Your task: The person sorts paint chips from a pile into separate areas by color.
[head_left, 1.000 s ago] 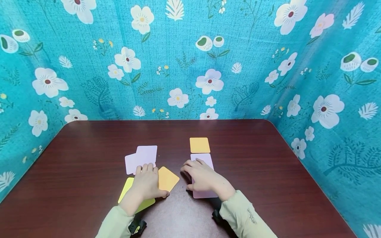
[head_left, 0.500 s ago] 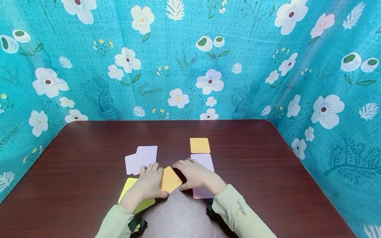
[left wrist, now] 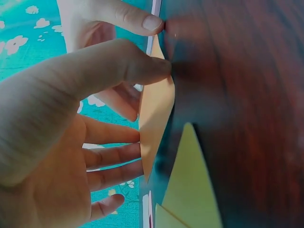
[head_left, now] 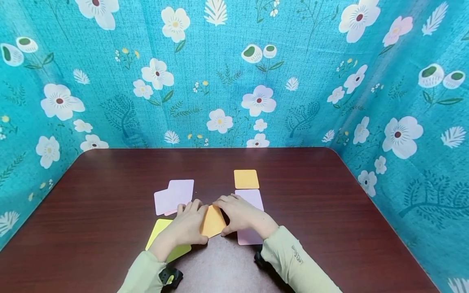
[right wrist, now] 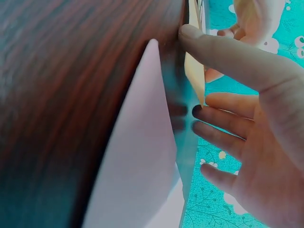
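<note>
Between the two hands, low over the dark table or on it, is an orange square card (head_left: 213,221). My left hand (head_left: 187,226) holds its left side, thumb at the near edge and fingertips at the far edge. On the other side my right hand (head_left: 243,215) spans the card, with its thumb by the right corner and its fingers by the far corner. In the left wrist view the orange card (left wrist: 156,107) lies between thumb and fingers. Yellow card (head_left: 157,232) sits under the left wrist, partly hidden. A pinkish card (head_left: 249,237) lies below the right hand.
Two overlapping lilac cards (head_left: 180,190) with a pink edge (head_left: 170,213) showing lie beyond the left hand. A lilac card (head_left: 250,197) and another orange card (head_left: 246,179) form a column at right. A floral blue curtain (head_left: 227,73) hangs behind the table (head_left: 311,183).
My right hand has moved left from the lilac and pinkish cards to the orange card. The orange card has turned and shifted slightly right, and my left hand went with it.
</note>
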`<action>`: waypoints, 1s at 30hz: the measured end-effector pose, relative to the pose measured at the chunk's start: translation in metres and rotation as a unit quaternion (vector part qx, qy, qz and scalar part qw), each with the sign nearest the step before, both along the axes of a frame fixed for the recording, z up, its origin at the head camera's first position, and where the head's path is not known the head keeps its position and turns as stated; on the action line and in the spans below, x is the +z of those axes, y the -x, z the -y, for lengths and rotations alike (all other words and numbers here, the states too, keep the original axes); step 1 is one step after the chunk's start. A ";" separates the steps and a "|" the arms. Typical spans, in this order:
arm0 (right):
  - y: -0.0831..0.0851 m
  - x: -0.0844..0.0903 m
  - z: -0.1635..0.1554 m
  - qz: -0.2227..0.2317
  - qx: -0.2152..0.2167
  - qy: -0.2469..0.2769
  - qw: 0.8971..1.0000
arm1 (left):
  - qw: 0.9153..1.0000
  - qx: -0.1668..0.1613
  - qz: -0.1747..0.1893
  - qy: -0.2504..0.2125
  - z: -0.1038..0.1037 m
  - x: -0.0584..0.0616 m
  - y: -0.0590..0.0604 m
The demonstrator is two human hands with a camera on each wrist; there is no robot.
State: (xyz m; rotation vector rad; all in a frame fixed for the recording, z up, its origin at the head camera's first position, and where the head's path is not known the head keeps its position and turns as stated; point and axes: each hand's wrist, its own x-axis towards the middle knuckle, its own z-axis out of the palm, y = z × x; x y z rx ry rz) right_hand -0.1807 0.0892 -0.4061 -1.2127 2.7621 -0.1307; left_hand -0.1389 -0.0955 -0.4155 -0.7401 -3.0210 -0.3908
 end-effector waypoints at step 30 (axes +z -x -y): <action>0.021 0.021 -0.036 0.010 -0.055 0.069 0.996 | 0.998 -0.045 0.020 -0.026 -0.022 0.010 0.032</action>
